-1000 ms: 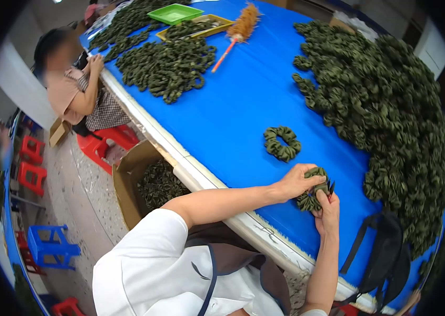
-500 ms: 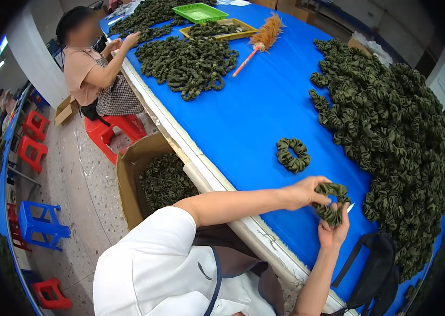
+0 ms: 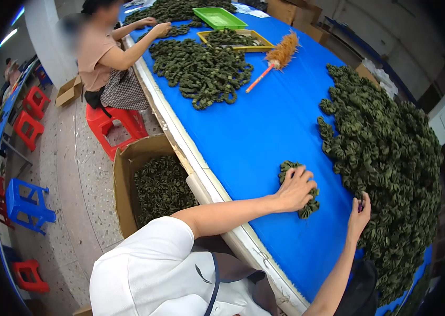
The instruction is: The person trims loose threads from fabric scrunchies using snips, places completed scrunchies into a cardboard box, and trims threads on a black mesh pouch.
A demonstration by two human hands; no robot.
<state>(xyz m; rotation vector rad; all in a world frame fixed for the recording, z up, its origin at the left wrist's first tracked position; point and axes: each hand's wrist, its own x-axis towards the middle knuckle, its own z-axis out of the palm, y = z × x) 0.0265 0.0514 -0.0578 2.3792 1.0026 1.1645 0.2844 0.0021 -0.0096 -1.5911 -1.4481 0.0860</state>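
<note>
At seven o'clock, a dark leaf-shaped mark (image 3: 202, 273) shows on the shirt (image 3: 143, 268). My left grip (image 3: 295, 190) lies fingers-down over the scrunchie (image 3: 311, 209) on the desk (image 3: 233, 145); cloth peeks out at that grip's eleven and between four and five. The middle is covered, so I can't tell if I've grasped it. My right grip (image 3: 358, 215) curls round a mostly hidden purple tool (image 3: 360, 206), with the pile (image 3: 391, 184) at its two.
</note>
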